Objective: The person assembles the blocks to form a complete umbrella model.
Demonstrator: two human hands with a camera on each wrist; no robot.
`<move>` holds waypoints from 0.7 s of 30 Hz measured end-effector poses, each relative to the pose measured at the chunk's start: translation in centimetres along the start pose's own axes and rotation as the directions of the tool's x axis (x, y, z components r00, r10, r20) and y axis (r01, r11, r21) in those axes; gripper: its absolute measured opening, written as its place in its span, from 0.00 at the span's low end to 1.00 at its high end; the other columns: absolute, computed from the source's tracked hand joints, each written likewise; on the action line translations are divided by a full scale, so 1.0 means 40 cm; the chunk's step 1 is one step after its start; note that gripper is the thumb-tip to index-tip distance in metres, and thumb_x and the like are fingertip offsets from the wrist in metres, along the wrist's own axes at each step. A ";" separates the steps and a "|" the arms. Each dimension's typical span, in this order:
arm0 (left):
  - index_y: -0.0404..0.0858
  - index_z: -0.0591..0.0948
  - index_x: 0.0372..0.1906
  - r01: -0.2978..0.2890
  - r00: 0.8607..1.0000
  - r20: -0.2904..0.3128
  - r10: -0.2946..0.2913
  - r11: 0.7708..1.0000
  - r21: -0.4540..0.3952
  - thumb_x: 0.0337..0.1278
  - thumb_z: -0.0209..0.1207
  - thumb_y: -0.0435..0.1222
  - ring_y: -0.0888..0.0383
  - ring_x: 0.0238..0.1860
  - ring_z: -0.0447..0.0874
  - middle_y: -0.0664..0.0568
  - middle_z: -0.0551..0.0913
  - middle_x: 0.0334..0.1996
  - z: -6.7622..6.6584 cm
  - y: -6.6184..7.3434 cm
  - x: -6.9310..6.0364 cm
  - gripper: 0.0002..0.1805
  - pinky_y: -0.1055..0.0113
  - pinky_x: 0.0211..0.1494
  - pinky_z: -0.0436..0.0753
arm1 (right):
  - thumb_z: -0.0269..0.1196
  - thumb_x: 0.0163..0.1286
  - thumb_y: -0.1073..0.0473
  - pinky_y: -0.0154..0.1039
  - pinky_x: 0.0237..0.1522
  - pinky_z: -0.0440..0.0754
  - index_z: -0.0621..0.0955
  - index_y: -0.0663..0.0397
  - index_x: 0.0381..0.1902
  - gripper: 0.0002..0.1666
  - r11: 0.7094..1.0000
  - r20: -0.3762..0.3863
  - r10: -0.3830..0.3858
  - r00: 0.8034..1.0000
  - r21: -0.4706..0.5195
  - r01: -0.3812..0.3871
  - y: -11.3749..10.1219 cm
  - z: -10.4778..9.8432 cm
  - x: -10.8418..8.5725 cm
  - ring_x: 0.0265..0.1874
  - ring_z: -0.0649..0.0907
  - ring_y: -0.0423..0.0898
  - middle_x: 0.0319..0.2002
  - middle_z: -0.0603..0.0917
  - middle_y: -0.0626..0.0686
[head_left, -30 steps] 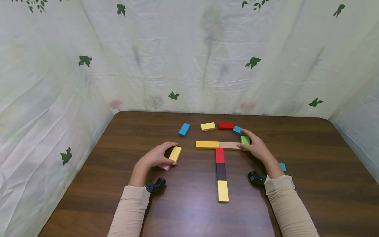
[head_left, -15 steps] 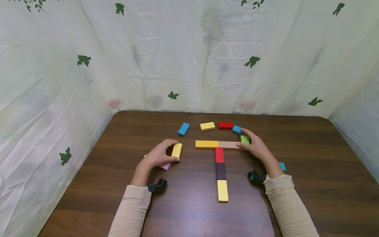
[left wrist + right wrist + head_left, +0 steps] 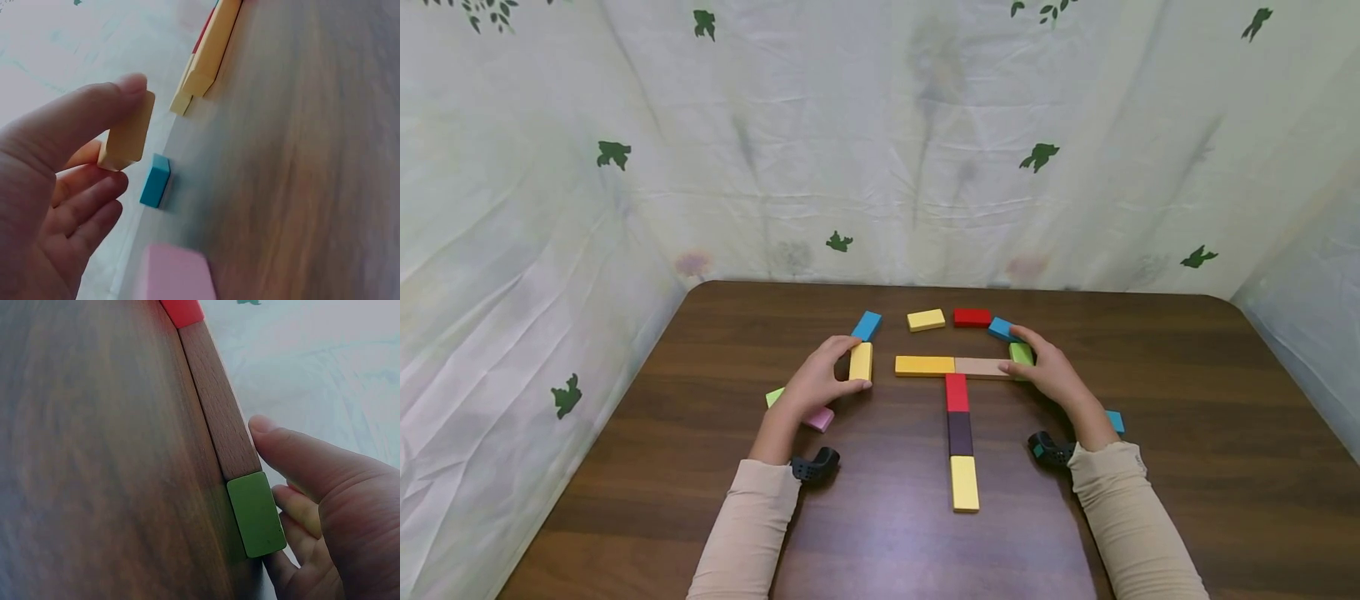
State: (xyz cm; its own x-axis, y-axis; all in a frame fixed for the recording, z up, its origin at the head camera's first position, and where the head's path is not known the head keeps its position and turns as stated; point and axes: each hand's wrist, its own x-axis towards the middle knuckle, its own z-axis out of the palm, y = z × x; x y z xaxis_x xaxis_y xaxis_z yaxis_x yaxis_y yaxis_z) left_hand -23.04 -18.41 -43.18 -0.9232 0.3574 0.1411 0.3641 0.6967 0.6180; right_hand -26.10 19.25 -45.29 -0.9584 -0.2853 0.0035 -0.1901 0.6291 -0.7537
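My left hand [image 3: 820, 379] pinches a yellow block [image 3: 861, 362] between thumb and fingertips. In the left wrist view that block [image 3: 131, 134] looks raised off the table, nearer than a blue block [image 3: 155, 181]. My right hand [image 3: 1056, 375] rests about a green block [image 3: 1021, 354], which lies at the right end of a plain wooden block [image 3: 981, 367]. Its thumb is beside the wooden block in the right wrist view, with a gap to the green one [image 3: 256, 515]. The other fingers are partly hidden behind the green block, near a second blue block [image 3: 1002, 328].
An orange-yellow block [image 3: 925, 366] joins the wooden one; red [image 3: 957, 392], dark purple [image 3: 959, 433] and yellow [image 3: 965, 483] blocks run down from there. Pale yellow [image 3: 926, 320] and red [image 3: 972, 317] blocks lie behind. Pink [image 3: 818, 418] and lime [image 3: 773, 397] blocks lie by my left wrist.
My left hand has carried the yellow block away from the pink one, rightward and toward the back, up to the blue block's near end. The right hand has stayed put.
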 end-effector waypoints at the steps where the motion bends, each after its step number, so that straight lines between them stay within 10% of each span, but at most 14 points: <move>1: 0.35 0.66 0.62 -0.008 1.000 -0.008 0.008 1.000 0.004 0.42 0.66 0.49 0.50 0.56 0.66 0.44 0.66 0.58 0.003 0.001 0.006 0.41 0.55 0.58 0.66 | 0.61 0.58 0.43 0.58 0.55 0.59 0.56 0.51 0.68 0.46 1.000 -0.001 0.002 1.000 0.000 -0.002 0.001 0.000 0.000 0.60 0.59 0.59 0.65 0.57 0.60; 21: 0.32 0.63 0.64 -0.015 0.998 -0.067 0.017 0.999 0.035 0.48 0.64 0.43 0.47 0.61 0.61 0.41 0.64 0.61 0.047 0.029 0.062 0.39 0.54 0.60 0.61 | 0.62 0.57 0.42 0.57 0.56 0.58 0.56 0.51 0.68 0.46 1.000 -0.007 0.007 1.000 0.006 -0.007 0.003 0.002 0.003 0.61 0.59 0.58 0.65 0.58 0.60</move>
State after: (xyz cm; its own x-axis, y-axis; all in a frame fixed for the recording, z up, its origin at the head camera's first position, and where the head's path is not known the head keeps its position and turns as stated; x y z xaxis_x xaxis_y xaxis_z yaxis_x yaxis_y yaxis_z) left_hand -24.66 -15.55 -43.55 -0.9230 0.3266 0.2035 0.3819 0.7128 0.5883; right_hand -26.23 19.26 -45.44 -0.9611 -0.2762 0.0026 -0.1821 0.6263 -0.7580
